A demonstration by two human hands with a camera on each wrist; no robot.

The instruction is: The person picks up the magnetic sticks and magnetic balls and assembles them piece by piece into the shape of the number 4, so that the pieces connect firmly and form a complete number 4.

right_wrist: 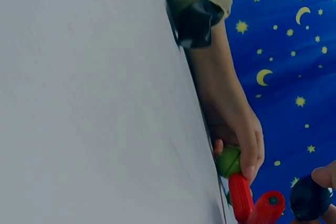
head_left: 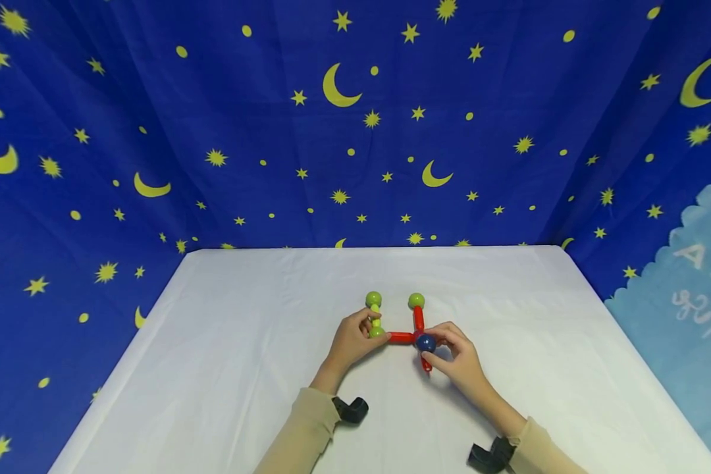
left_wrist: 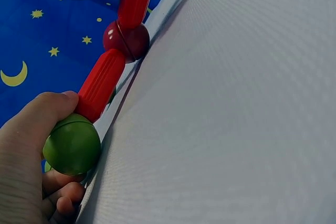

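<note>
Ball-and-rod toy pieces lie joined on the table. My left hand (head_left: pixel 351 340) grips a green ball (left_wrist: pixel 72 145) between thumb and fingers. From that ball a yellow-green rod (head_left: pixel 376 316) runs back to another green ball (head_left: pixel 373 299), and a red rod (head_left: pixel 400 338) runs right to a dark red ball (left_wrist: pixel 127 41). A second red rod (head_left: pixel 419 319) leads from this junction to a far green ball (head_left: pixel 416 300); a third red rod (head_left: pixel 426 364) points toward me, its end bare. My right hand (head_left: pixel 461 359) pinches a dark blue ball (head_left: pixel 426 343), which overlaps the junction in the head view.
A white cloth covers the table (head_left: pixel 243 329). Behind and beside it hangs a blue curtain (head_left: pixel 284 131) with yellow moons and stars. Light blue cloth (head_left: pixel 693 263) with white lettering hangs at right. Black devices sit at the left wrist (head_left: pixel 352 410) and right wrist (head_left: pixel 490 455).
</note>
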